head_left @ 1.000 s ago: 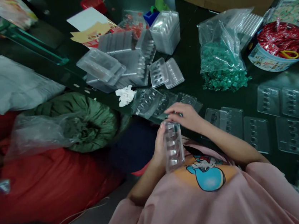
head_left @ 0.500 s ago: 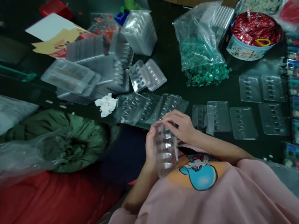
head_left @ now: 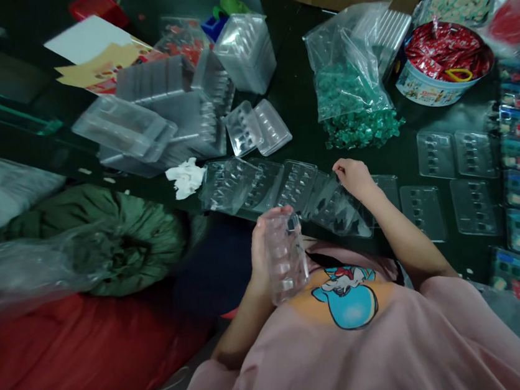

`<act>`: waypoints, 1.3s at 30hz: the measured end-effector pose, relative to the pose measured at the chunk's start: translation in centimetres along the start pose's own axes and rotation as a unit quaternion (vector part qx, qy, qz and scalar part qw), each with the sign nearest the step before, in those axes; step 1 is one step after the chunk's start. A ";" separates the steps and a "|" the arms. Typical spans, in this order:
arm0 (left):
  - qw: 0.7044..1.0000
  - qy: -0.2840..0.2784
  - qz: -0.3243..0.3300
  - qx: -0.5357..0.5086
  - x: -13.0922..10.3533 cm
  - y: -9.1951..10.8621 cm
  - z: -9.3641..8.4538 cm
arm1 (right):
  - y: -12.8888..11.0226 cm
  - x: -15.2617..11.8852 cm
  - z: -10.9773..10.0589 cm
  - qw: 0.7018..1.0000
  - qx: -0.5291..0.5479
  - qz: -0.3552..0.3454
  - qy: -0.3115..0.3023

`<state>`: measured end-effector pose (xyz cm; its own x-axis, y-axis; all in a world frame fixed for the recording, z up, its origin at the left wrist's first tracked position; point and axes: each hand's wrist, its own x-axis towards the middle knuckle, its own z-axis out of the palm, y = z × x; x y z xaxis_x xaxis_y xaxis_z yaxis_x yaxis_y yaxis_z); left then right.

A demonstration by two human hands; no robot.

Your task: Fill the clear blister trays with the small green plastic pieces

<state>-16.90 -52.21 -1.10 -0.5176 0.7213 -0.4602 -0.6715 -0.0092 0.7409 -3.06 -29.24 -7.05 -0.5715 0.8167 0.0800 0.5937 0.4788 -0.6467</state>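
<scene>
- Dark green table: bears an overlapping row of thin clear plastic trays at its near edge, probably flexible and slippery
- Clear ridged plastic tray piece: upright before the shirt, left of the row's right end; likely light, stiffish, easily dented, best taken by its long rims
- Left hand: fingers wrapped around the piece's left side and far end
- Right hand: fingertips bunched above the row's right end; cannot tell whether they grip a tray

Your left hand holds a stack of clear plastic trays upright against your shirt. Your right hand pinches the edge of another clear tray over the dark surface, near the bag of green pieces.
</scene>
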 end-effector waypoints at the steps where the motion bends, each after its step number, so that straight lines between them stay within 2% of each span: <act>1: 1.000 -0.007 -0.002 0.000 -0.1 -0.1 0.2 | -0.5 -0.1 0.2 1.000 0.008 -0.006 0.011; 4: 1.000 -0.016 -0.014 -0.002 0.0 -0.4 0.7 | -3.0 -1.4 0.3 0.991 0.097 -0.082 0.038; 7: 0.999 -0.016 -0.039 0.021 0.3 -0.8 1.1 | -6.5 -3.6 0.3 0.961 0.202 -0.191 -0.011; 10: 0.998 -0.003 -0.026 0.062 0.6 -1.2 1.6 | -9.2 -5.2 0.8 0.939 0.238 -0.246 -0.024; 13: 0.996 -0.001 -0.002 0.090 0.6 -1.1 1.9 | -10.3 -5.7 1.4 0.941 0.229 -0.249 0.004; 21: 0.993 0.006 -0.005 0.120 0.1 0.0 2.9 | -10.3 -6.0 2.4 0.952 0.197 -0.229 0.059; 25: 0.997 0.006 -0.026 0.074 0.5 0.6 3.0 | -10.6 -6.3 1.7 0.940 0.265 -0.197 0.084; 27: 0.999 -0.004 -0.019 0.026 1.0 0.8 2.8 | -9.8 -6.1 0.0 0.929 0.319 -0.168 0.087; 30: 0.999 -0.032 -0.015 -0.013 1.9 1.2 2.6 | -6.6 -5.5 -4.2 0.928 0.349 -0.111 0.073; 34: 0.998 -0.048 -0.030 -0.007 2.5 1.1 3.3 | -0.1 -5.1 -10.1 0.969 0.243 -0.038 0.036; 36: 0.997 -0.068 -0.043 0.001 2.6 0.7 3.9 | 2.6 -5.3 -11.3 0.985 0.168 -0.006 0.024; 39: 0.993 -0.093 -0.070 0.025 2.6 -0.1 4.7 | 5.2 -5.6 -10.4 0.996 0.083 0.020 -0.010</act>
<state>-15.66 -47.06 -0.07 -0.3112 0.8289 -0.4649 -0.7001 0.1309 0.7020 9.10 -28.03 -2.99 -0.5616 0.8266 0.0377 0.5157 0.3853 -0.7653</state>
